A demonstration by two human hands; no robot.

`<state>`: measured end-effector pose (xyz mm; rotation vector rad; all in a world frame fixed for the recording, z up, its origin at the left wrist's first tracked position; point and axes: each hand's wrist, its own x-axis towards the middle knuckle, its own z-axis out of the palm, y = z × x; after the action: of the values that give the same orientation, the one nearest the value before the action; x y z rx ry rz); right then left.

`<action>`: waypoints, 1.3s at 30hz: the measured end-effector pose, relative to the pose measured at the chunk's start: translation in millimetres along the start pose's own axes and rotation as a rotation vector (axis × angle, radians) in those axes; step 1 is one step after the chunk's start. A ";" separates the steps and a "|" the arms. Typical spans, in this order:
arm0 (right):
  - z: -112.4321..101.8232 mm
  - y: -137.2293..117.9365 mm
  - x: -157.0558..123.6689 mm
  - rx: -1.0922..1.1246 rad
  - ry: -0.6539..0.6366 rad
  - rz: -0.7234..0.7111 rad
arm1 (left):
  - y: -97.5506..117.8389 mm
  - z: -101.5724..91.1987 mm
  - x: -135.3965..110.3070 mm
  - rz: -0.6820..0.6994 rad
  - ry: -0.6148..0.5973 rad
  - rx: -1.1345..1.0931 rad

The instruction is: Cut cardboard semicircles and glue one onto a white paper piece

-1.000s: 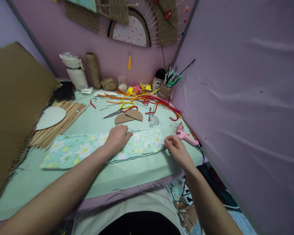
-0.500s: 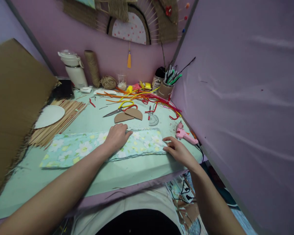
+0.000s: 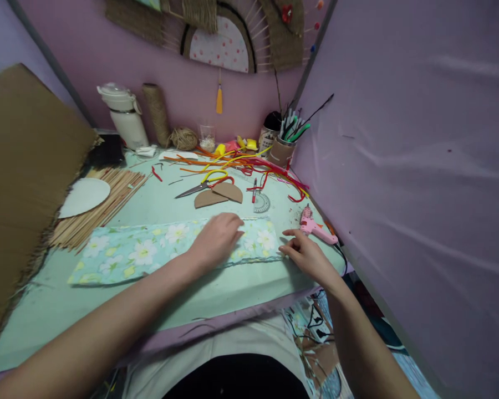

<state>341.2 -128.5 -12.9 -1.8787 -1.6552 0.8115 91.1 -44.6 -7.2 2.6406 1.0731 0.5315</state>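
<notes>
A long strip of light blue floral fabric (image 3: 133,252) lies flat across the green table (image 3: 216,288). My left hand (image 3: 216,239) rests palm down on the right part of the strip, fingers stretched forward. My right hand (image 3: 305,255) is at the strip's right end, its fingertips touching the fabric's edge, fingers loosely apart. A pink glue gun (image 3: 314,227) lies just beyond my right hand.
Yellow-handled scissors (image 3: 203,185), two brown half-round cutouts (image 3: 218,195), a protractor (image 3: 261,204) and coloured strips lie further back. A bundle of wooden sticks (image 3: 95,208) with a white disc (image 3: 84,197) sits left, beside a cardboard sheet (image 3: 20,183). A pen cup (image 3: 280,152) and thermos (image 3: 125,116) stand by the wall.
My left hand has slid to the right along the fabric. My right hand has uncurled and now touches the strip's right edge.
</notes>
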 end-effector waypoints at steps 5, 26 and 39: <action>0.6 1.6 0.2 -0.017 -0.029 0.002 | 16.1 24.7 -12.2 0.117 -0.179 -0.154; 27.3 -23.0 -8.7 -0.121 0.037 -0.651 | 15.7 30.0 -20.6 0.047 -0.222 -0.095; 26.0 -14.5 -7.0 -0.209 0.250 -0.496 | 18.7 27.5 -18.4 0.037 -0.211 -0.089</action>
<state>311.9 -133.9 -20.0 -1.5111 -1.9745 0.1997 102.0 -73.0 -29.9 2.5736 0.9179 0.2920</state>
